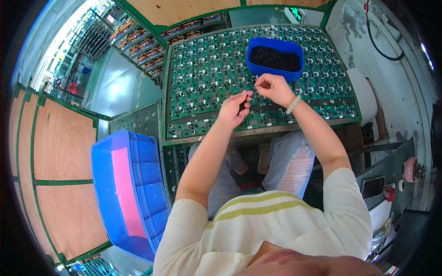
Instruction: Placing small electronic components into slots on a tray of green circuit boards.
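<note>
Over the near part of a bench covered with green circuit boards (202,69), both my hands are held close together. My left hand (234,110) is curled, palm up, with dark small parts (241,106) showing between its fingers. Thumb and forefinger of my right hand (276,90) are pinched together just right of the left fingertips; what they hold is too small to make out. Right behind that hand stands a blue plastic bin (276,76) filled with small black parts (274,58).
A large blue crate (152,184) with a pink sheet (126,193) inside stands left of the bench. Racks of parts (140,43) are beyond the far left corner. On the right, a side surface carries a phone (373,187) and a pink plant pot (410,169).
</note>
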{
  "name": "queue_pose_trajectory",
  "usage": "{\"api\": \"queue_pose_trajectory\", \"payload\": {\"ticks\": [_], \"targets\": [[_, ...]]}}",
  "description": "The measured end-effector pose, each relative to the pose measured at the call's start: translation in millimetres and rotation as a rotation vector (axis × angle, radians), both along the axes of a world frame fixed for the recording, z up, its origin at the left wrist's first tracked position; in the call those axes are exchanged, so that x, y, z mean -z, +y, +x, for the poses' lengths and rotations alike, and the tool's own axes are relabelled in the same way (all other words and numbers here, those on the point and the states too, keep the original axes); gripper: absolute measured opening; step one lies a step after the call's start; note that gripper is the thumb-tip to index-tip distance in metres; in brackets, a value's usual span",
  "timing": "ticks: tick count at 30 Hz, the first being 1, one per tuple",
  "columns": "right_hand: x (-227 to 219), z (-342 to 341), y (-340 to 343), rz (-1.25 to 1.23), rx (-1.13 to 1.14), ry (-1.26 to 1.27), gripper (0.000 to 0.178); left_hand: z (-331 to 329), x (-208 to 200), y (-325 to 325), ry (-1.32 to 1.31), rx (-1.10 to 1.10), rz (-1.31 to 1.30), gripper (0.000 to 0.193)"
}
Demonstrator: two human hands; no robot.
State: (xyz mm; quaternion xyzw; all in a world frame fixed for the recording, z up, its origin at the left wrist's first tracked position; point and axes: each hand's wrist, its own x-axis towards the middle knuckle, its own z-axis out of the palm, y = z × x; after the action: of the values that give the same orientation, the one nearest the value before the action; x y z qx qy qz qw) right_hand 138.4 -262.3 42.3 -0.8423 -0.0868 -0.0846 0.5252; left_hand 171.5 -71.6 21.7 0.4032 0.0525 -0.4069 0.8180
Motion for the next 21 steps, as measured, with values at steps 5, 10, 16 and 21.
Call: {"api": "queue_pose_trajectory", "payload": {"ticks": [5,10,16,21], "targets": [[24.8,8.8,-17.6,-0.622,-0.069,-0.107,0.009,3.8,-2.5,5.1,-0.01,-0.08,0.075,0.022],[24.3,13.4,-1.7,-0.752,-0.077,-0.082,0.01,4.4,-0.4,9.4,-0.016,-0.069,0.088,0.023],[32.6,22.3,0.6,-0.881,-0.123,-0.048,0.008,5.5,-3.0,10.1,-0.06,-0.036,0.057,0.021],[32.5,13.6,4.2,-0.958,0.004,-0.175,0.009,2.8,1.2,12.4,-0.03,-0.082,0.054,0.018]]}}
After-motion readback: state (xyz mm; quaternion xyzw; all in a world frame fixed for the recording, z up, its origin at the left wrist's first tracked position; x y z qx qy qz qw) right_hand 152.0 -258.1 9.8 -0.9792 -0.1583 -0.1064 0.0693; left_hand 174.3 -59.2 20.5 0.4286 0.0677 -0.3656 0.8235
